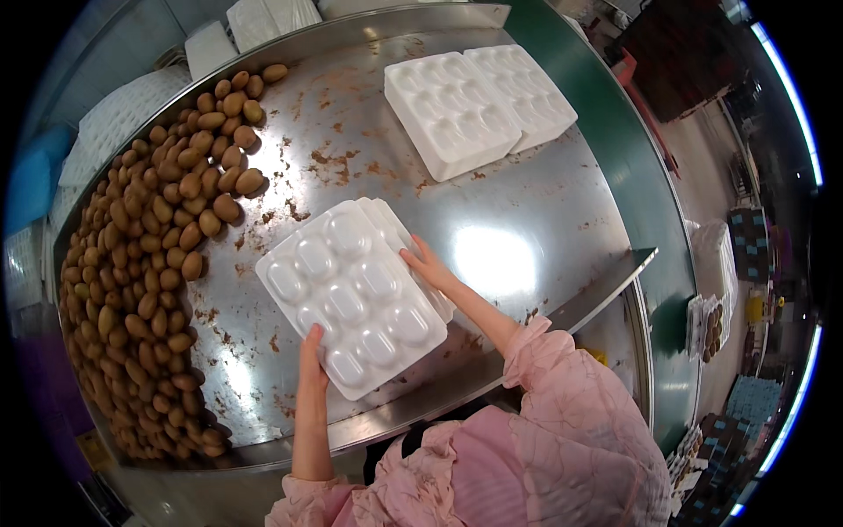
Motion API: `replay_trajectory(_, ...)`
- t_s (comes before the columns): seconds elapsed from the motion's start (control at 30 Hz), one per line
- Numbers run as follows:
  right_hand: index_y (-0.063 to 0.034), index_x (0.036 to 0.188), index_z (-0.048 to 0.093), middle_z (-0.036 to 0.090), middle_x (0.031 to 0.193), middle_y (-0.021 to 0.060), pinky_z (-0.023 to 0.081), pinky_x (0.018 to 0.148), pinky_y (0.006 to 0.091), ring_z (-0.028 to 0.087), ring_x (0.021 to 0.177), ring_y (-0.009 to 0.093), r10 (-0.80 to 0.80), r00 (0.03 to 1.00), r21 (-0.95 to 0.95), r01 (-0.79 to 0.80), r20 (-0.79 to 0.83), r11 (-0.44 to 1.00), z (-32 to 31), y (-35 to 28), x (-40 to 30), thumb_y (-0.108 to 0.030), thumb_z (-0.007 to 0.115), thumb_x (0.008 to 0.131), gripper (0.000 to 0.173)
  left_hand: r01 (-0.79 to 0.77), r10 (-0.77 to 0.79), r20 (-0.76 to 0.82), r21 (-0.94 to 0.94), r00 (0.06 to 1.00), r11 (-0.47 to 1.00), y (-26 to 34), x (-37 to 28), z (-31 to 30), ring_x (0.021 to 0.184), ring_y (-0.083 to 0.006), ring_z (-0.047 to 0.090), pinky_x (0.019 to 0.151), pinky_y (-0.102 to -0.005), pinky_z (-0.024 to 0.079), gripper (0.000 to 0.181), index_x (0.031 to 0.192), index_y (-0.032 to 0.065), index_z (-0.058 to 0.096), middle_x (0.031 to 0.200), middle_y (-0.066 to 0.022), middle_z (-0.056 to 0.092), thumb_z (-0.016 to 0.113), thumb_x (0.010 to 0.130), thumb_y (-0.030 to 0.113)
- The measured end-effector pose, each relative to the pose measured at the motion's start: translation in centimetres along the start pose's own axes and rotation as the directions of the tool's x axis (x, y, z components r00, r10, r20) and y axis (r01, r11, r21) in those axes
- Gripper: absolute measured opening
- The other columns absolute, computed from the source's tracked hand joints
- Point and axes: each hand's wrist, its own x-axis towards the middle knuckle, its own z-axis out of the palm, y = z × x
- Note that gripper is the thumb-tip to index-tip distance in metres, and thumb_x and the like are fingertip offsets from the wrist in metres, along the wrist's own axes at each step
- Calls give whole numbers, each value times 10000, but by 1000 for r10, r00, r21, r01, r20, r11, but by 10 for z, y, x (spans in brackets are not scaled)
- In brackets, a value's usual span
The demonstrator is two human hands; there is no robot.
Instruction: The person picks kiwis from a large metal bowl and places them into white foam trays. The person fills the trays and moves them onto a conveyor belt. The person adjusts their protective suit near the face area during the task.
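Observation:
Before me, above a stained metal sorting table (421, 217), is a stack of white moulded plastic fruit trays (346, 300) with oval hollows. My left hand (313, 356) grips its near left edge, thumb on top and the other fingers hidden underneath. At the stack's right side, my right hand (428, 267) rests against the edge of a tray that juts out from below the top one. Whether this hand grips or only touches is unclear. A large heap of kiwifruit (151, 263) covers the left part of the table.
Two more blocks of white trays (454, 112) sit at the table's far right. A raised metal rim borders the table, with a metal flap (609, 290) at the near right. Beyond runs a green conveyor belt (593, 125). White packing material (128, 109) lies past the far left rim.

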Motion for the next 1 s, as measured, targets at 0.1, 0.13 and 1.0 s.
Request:
replay_trajectory(0.1,5,1243,460,474,1257,220,372,967,370,458,1167,348,30,972,-250,30,232,968,-30,-41,18,-392,612,816,603,-38,36,-42,-36,998,999,4,-2,-1,1056,-260,548,905,-374,464,542,1256,-20,422,1183,-142,536,597,829,263)
replay_trajectory(0.13,-27,1179,515,496,1227,204,387,945,372,473,1137,342,-335,940,-437,273,-70,857,-48,-47,33,-358,643,789,527,-38,36,-44,-53,998,998,2,-2,-2,1055,-258,547,905,-372,463,544,1256,-19,423,1180,-140,538,599,826,266)
replay_trajectory(1.0,-103,1173,496,440,1309,125,263,996,532,390,1204,368,-569,603,-717,697,559,35,-217,-111,161,-172,746,625,606,-47,38,65,135,997,990,16,9,68,1091,-192,512,932,-352,428,569,1286,35,422,1176,-96,545,641,813,263)
